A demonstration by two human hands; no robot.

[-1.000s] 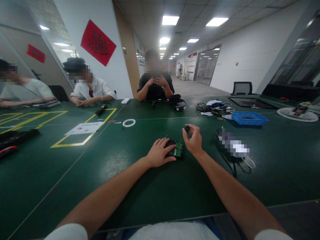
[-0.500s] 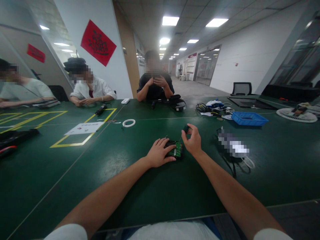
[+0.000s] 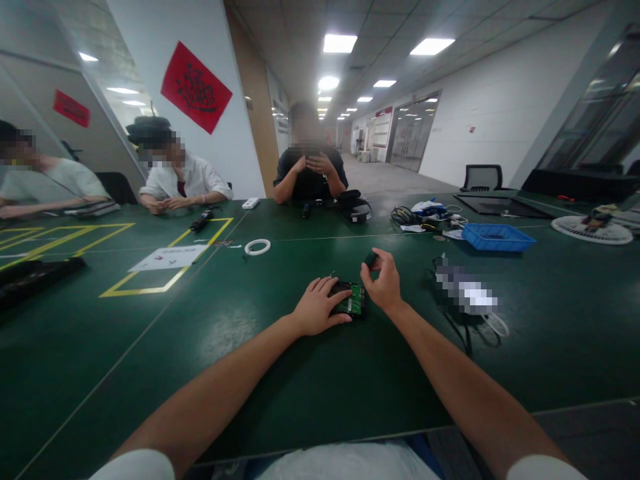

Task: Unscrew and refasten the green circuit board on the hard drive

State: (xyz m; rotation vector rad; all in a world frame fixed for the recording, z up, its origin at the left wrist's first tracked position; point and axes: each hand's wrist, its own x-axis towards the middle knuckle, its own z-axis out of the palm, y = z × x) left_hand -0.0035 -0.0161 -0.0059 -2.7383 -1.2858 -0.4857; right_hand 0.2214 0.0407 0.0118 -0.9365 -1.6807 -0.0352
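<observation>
A small black device with a green circuit board point(image 3: 353, 301) lies on the green table point(image 3: 310, 393) in front of me. My left hand point(image 3: 317, 307) rests on its left part, fingers curled over it and holding it down. My right hand point(image 3: 383, 282) hovers just above the board's right end, fingers pinched round the dark handle of a small tool point(image 3: 371, 259) that points down at the board.
A white ring of tape point(image 3: 258, 247), a white sheet point(image 3: 170, 256) in a yellow-taped square, a blue tray point(image 3: 497, 237), cables point(image 3: 403, 215) and a blurred item point(image 3: 465, 291) lie on the table. Three people sit along the far side.
My right hand with the small tool has shifted slightly left and down, closer to the board. The left hand has stayed in place.
</observation>
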